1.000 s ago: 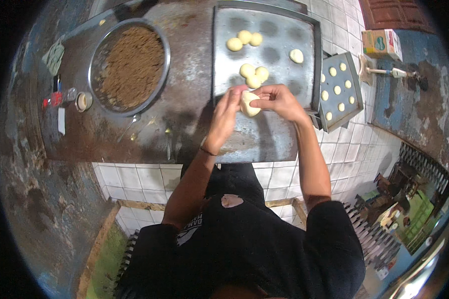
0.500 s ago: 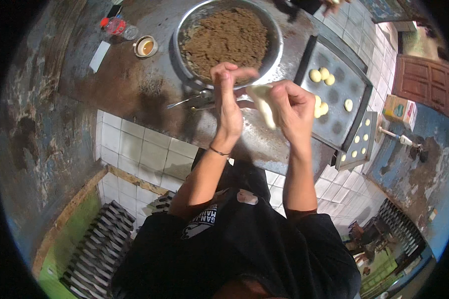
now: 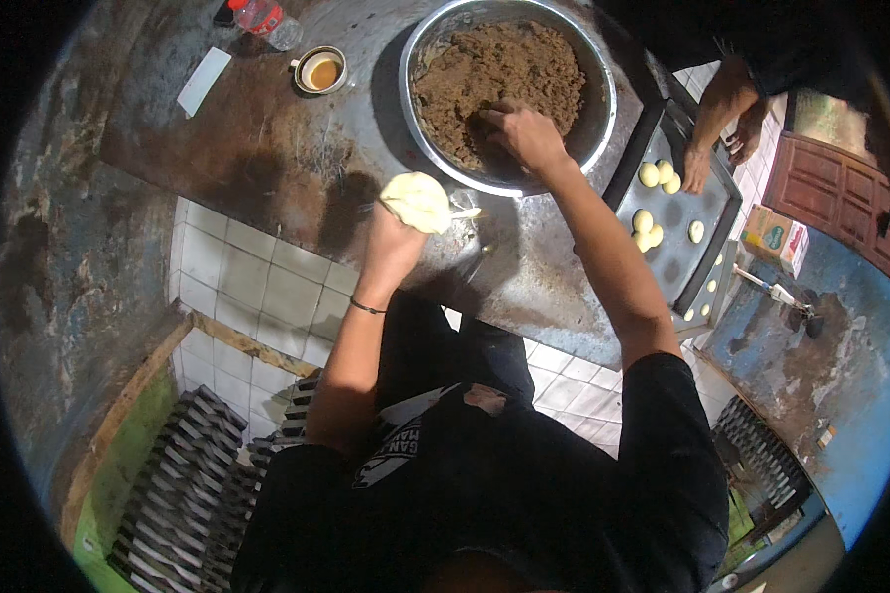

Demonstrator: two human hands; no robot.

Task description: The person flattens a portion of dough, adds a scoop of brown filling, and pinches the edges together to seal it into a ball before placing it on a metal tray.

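Observation:
A flattened round of pale yellow dough (image 3: 415,202) lies over the fingers of my left hand (image 3: 390,249), which is raised in front of the bowl and cups it from below; most of those fingers are hidden under the dough. My right hand (image 3: 530,140) reaches into a large metal bowl (image 3: 427,148). Its fingers are curled into the moist, crumbly brown filling (image 3: 514,74), with the fingertips partly buried. A spoon handle (image 3: 467,212) sticks out beside the dough, on the worn metal tabletop (image 3: 297,158).
To the right, a dark baking tray (image 3: 674,237) bears several dough balls (image 3: 650,175). Another person's hand (image 3: 698,170) touches down on it. A second tray (image 3: 710,301) sits lower, beside a box (image 3: 774,240). A cup (image 3: 321,71) and bottle (image 3: 267,22) stand at the back left.
My hands have parted: the left keeps the dough, now spread flat, while the right has gone into the filling. Another person's arms have come in over the tray.

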